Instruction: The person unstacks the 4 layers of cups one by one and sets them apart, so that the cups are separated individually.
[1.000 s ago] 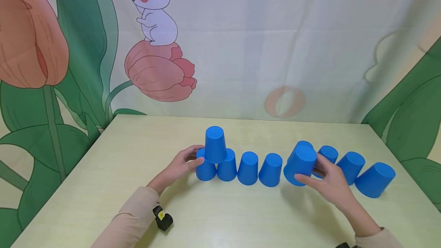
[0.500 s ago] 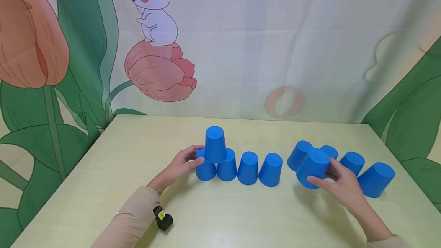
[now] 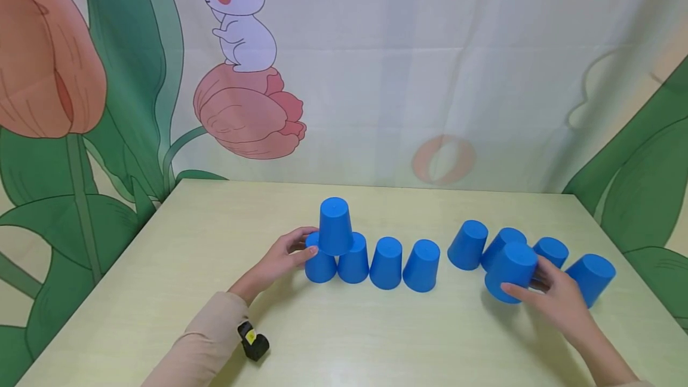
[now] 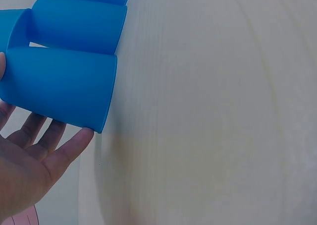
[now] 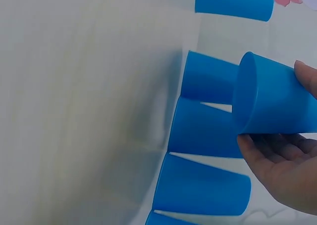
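In the head view my left hand [image 3: 276, 263] holds the leftmost upside-down blue cup [image 3: 319, 270] of a row, thumb at the front and fingers round its far side. An upturned blue cup [image 3: 335, 226] rests across that cup and its neighbour [image 3: 355, 260]. My right hand [image 3: 561, 300] grips another upside-down blue cup [image 3: 509, 270] above the table, in front of the right-hand cups. In the right wrist view, this cup's rim [image 5: 245, 93] is clear of the table and its thumb and fingers lie on opposite sides.
Two more upturned cups, one nearer the middle [image 3: 386, 263] and one beside it [image 3: 421, 266], continue the left row. Several others, including a far-right cup [image 3: 593, 276], stand on the right. A patterned curtain [image 3: 376, 76] hangs behind the pale table [image 3: 365, 339].
My right hand has carried its cup to the right and slightly toward me, away from the left row. The left hand and the cups on the left have stayed put.
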`<state>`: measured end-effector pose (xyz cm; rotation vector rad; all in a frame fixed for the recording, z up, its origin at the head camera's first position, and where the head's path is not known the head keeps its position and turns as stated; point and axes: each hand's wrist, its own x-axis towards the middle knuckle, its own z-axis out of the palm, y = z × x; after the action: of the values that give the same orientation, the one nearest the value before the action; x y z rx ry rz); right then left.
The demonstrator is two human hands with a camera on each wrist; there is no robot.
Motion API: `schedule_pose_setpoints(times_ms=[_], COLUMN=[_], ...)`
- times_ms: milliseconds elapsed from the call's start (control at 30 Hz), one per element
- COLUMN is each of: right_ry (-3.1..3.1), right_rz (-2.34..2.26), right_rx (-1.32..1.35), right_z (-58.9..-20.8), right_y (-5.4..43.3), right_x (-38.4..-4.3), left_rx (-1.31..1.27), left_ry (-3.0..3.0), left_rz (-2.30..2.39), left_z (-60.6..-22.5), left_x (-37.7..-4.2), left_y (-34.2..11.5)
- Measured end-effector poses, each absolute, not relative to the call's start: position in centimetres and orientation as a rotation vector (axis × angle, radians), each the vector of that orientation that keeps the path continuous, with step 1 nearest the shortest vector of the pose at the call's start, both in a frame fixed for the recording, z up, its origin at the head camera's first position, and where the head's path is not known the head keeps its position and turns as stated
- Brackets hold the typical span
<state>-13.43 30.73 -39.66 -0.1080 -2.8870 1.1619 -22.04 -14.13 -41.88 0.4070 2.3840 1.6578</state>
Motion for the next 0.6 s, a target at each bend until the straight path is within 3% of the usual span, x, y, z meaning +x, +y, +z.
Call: schedule_pose_setpoints(times_ms=[600], right_ry=[-2.993], right_rz=[1.123], right_rx=[-0.132], right_z=[-39.5], right_y=[33.3], right_x=[-12.5], left_rx=[0.439], left_ry=[2.376], left_rz=[1.656], left_z=[-41.8], left_x=[-22.0], left_y=[-14.2])
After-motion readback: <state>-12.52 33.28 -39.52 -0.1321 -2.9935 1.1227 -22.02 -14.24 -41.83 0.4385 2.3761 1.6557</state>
